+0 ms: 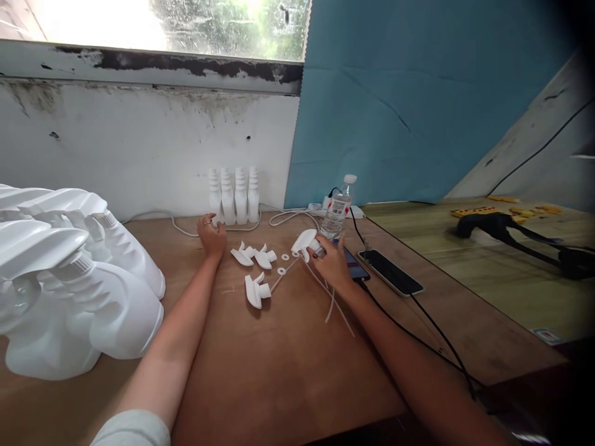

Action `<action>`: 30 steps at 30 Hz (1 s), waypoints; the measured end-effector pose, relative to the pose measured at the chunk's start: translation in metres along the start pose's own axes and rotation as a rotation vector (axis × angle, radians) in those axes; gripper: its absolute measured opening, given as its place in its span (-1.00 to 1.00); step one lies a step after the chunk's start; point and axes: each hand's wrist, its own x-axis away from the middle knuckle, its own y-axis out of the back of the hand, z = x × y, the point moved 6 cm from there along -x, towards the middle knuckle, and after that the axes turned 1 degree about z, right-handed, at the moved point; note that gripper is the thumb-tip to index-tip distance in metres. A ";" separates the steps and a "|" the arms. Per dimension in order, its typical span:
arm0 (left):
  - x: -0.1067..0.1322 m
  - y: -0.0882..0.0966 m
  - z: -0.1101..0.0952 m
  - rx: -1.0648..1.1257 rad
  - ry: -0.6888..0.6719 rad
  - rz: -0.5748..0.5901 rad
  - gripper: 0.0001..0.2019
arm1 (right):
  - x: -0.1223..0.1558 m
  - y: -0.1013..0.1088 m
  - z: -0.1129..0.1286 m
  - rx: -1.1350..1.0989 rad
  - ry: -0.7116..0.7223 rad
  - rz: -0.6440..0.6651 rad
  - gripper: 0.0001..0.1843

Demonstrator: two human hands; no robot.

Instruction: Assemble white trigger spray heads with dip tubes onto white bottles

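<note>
My left hand has its thumb and fingers around the lower part of the leftmost white plastic bottle, which stands upright by the wall. It is one of several capless ribbed bottles in a row. In my right hand is a white trigger spray head, held above the table with its fingers closed on it. Thin white dip tubes trail below that hand. More trigger spray heads lie between my hands, one nearer me and a pair farther back. Small white washers lie beside them.
Large white spray bottles crowd the left side. A clear water bottle stands behind my right hand. Two phones, one dark and flat, lie to the right with black cables. A black strap-like object rests on the yellowish surface beyond.
</note>
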 end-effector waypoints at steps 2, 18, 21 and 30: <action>0.022 0.007 -0.016 0.073 -0.061 0.019 -0.76 | 0.003 -0.002 0.009 0.038 0.080 0.013 -0.72; 0.125 0.014 -0.078 0.979 0.232 0.493 -0.70 | 0.027 -0.018 0.099 -0.282 0.180 0.229 -0.60; 0.120 0.006 -0.062 1.115 0.440 0.469 -0.67 | 0.026 -0.014 0.082 -0.461 -0.037 0.243 -0.54; 0.114 0.002 -0.052 1.182 0.507 0.457 -0.67 | 0.023 -0.016 0.059 -0.824 -0.386 0.333 -0.41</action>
